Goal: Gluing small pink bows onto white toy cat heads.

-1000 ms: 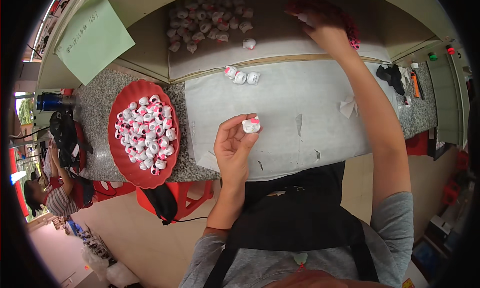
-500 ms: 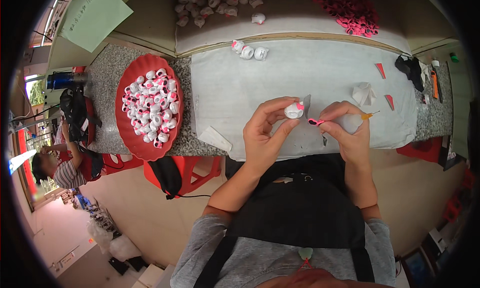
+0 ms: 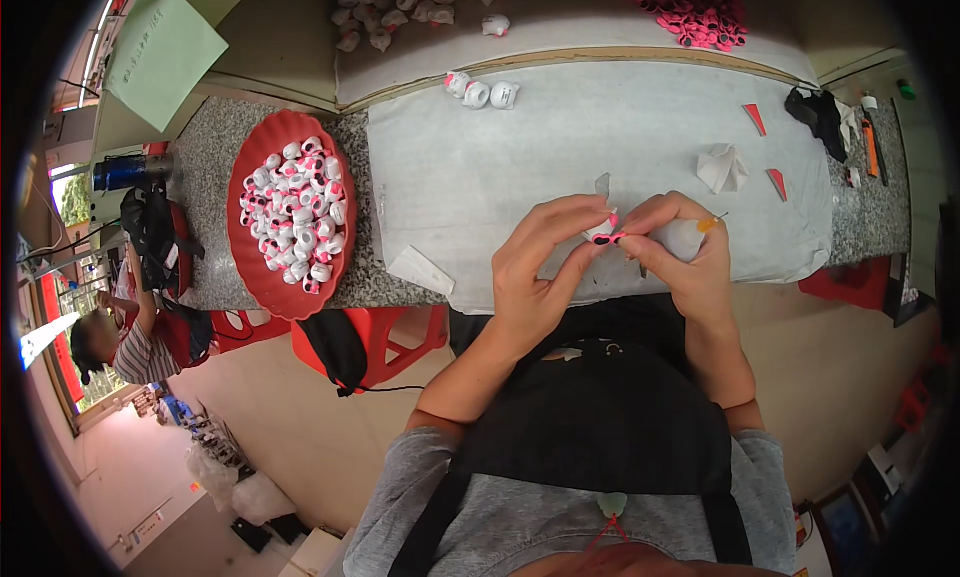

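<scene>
My left hand [image 3: 540, 272] is closed, its thumb and fingers around a small white figurine head [image 3: 597, 227] with a pink bow. My right hand [image 3: 697, 272] pinches a small pink piece with black ovals [image 3: 607, 239] and holds it against the front of the head; the fingertips of both hands almost meet there. Tucked in the same right hand is a translucent squeeze bottle [image 3: 682, 240] with an orange needle tip [image 3: 708, 224]. Just beyond the hands, a grey flat sliver [image 3: 602, 184] shows on the white sheet [image 3: 520, 157].
At left stands a red scalloped tray [image 3: 240, 247] heaped with finished-looking heads. Three white heads [image 3: 476, 95] sit at the sheet's far edge. A shelf behind bears white heads [image 3: 380, 39] and pink pieces [image 3: 700, 27]. Crumpled tissue [image 3: 722, 167] lies at right. Another person [image 3: 140, 352] sits far left.
My right hand has moved left and brought the pink piece up to the white head. My left hand has turned the head, so it is now partly hidden. The view has shifted slightly.
</scene>
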A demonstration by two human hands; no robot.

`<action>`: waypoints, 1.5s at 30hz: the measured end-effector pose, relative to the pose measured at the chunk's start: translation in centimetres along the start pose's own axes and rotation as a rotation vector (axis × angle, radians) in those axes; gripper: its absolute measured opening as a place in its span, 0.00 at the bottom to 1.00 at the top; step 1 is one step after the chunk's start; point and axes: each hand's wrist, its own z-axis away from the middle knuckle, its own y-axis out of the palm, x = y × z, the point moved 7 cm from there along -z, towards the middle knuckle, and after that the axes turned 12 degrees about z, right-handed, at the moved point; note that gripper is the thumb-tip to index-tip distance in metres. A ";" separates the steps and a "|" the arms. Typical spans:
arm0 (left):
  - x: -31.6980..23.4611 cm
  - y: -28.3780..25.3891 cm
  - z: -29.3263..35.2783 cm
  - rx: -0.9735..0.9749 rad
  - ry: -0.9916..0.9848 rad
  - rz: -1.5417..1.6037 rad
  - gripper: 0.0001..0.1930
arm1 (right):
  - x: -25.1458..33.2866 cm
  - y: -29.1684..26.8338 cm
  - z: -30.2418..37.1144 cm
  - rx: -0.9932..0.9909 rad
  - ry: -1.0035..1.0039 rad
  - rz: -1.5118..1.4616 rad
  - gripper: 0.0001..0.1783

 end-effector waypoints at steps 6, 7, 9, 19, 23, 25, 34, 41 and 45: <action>1.1 -0.1 0.4 -0.077 -0.224 0.420 0.15 | 0.1 0.3 0.6 -0.065 -0.061 0.123 0.11; 1.0 -0.2 0.4 -0.100 -0.225 0.529 0.14 | -0.1 0.3 0.7 -0.066 -0.060 0.125 0.11; 1.1 -0.4 0.4 -0.124 -0.224 0.641 0.13 | -0.4 0.6 0.8 -0.007 -0.053 -0.068 0.17; 2.0 -0.2 1.2 -0.039 -0.265 0.800 0.11 | -0.7 2.0 0.8 0.099 0.013 -0.120 0.15; 1.7 -0.2 1.3 -0.019 -0.241 0.777 0.11 | -0.5 2.2 0.8 0.100 -0.043 -0.108 0.14; 1.9 -0.3 1.3 -0.022 -0.249 0.771 0.12 | -0.5 2.1 0.8 0.077 -0.031 -0.112 0.14; 1.5 -0.6 1.4 -0.081 -0.235 0.676 0.12 | -0.6 2.4 0.4 0.119 0.072 -0.082 0.13; 1.6 -0.6 1.7 -0.113 -0.159 0.617 0.13 | -0.8 2.5 0.6 0.097 0.029 -0.117 0.14; 2.0 -0.6 1.6 -0.123 -0.233 0.684 0.13 | -1.0 2.4 0.5 0.092 0.062 -0.151 0.13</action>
